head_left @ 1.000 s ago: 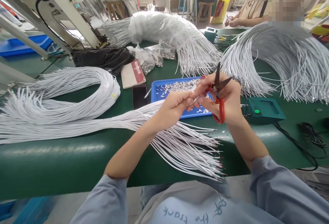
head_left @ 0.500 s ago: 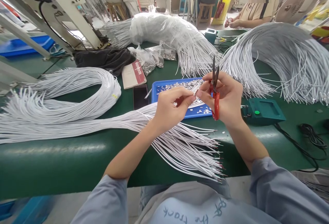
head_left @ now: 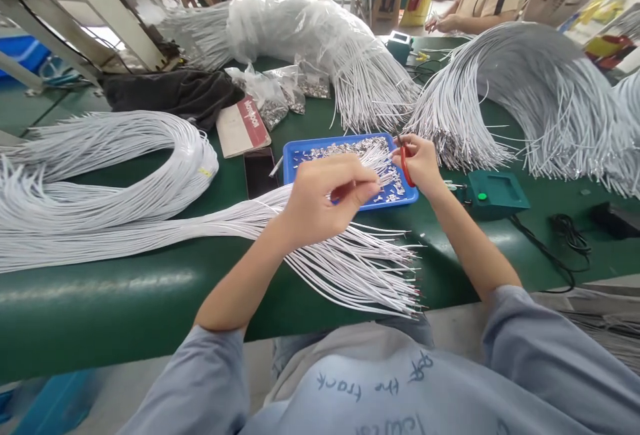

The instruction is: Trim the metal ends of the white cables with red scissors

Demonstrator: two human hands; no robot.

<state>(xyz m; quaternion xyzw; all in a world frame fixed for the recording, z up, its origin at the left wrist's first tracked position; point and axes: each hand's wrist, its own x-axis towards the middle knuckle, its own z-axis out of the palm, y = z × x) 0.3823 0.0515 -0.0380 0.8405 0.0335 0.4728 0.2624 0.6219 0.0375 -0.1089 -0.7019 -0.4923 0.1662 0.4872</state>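
Note:
My left hand (head_left: pixel 323 200) is closed in a pinch above the bundle of white wires (head_left: pixel 345 268). A thin wire end barely shows at its fingertips; the rest of that wire is hidden by the hand. My right hand (head_left: pixel 424 167) holds red-handled scissors (head_left: pixel 407 165), their dark blades pointing away from me. Its fingertips are at the right rim of a blue tray (head_left: pixel 345 205), which holds small metal terminals (head_left: pixel 325 152) and a group of white wire ends (head_left: pixel 376 158). Whether those fingers also pinch a terminal is too small to tell.
A green device (head_left: pixel 500 194) with a black cable stands right of the tray. Large wire bundles (head_left: pixel 540 75) lie behind, one wrapped in plastic (head_left: pixel 285 28). A notebook (head_left: pixel 243 127), a phone (head_left: pixel 260 174) and a coiled bundle (head_left: pixel 185 188) are leftward. A co-worker (head_left: pixel 485 5) sits opposite.
My hands have come apart. My right hand, with the scissors, has moved away from me to the tray's right rim, while my left stays pinched near the wires. The view has shifted slightly.

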